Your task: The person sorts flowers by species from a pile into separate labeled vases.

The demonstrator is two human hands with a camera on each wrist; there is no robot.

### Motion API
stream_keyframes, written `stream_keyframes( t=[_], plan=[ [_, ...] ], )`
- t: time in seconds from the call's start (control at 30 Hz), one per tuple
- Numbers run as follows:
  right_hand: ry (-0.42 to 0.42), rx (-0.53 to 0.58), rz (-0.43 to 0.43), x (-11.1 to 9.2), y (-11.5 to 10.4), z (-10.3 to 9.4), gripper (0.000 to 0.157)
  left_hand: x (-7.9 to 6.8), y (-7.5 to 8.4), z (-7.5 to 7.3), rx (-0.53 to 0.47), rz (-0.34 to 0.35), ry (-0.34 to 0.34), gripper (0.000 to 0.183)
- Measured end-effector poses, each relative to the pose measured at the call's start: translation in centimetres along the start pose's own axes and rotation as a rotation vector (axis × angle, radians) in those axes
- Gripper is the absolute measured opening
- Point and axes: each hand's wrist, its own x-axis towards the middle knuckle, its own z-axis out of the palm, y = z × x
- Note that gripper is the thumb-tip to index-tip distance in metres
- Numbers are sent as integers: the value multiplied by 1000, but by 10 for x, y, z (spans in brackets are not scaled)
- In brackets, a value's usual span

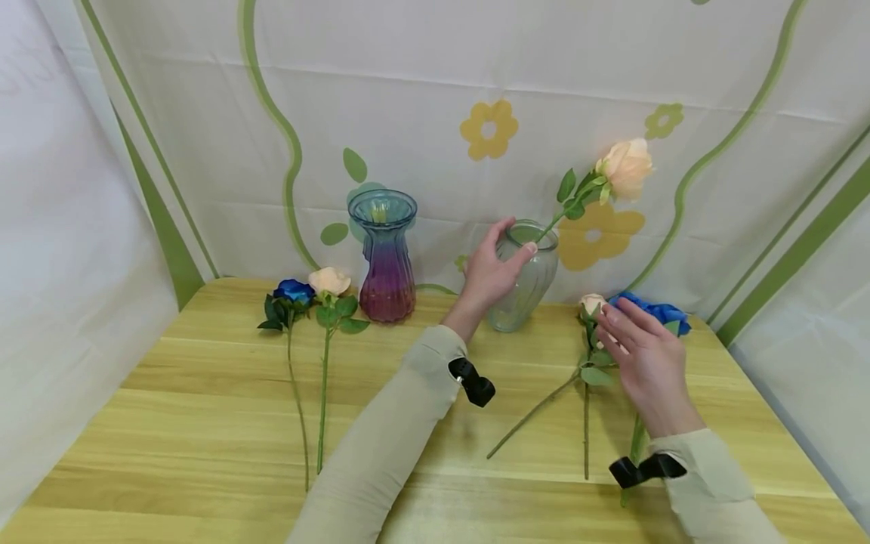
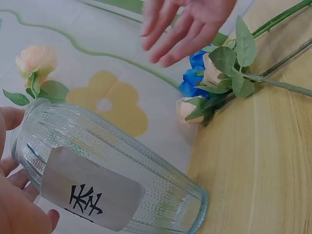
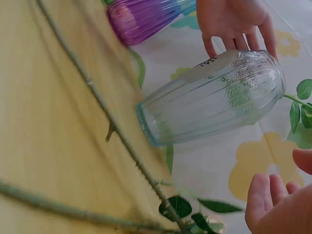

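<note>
Clear vase (image 1: 526,293) on the table (image 1: 204,423), my left hand (image 1: 489,272) clamped round its neck.
Peach rose (image 1: 627,171) leans from its mouth; my right hand (image 1: 649,363), fingers loosely extended, is near blue roses (image 1: 662,316).

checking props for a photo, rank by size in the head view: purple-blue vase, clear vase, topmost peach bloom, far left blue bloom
Purple-blue vase, clear vase: too alike to rank; left hand partly covers the clear vase
Topmost peach bloom
Far left blue bloom

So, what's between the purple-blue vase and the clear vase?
In the head view, the left hand, gripping the clear vase near its rim.
</note>
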Motion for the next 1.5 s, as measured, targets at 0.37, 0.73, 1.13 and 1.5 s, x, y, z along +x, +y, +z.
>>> stream_keyframes(
  t=[0.37,0.73,1.13,1.5],
  plan=[
    [8,-190,64,-33,11,-24,31,1,0,0,0,-10,8,64],
    [57,-302,99,-57,30,-22,27,1,-1,1,3,-4,7,63],
    [80,-490,287,-70,47,-18,43,0,1,0,5,-18,2,64],
    [83,-509,363,-62,54,-14,52,-1,2,0,-14,-27,-1,64]
  ],
)
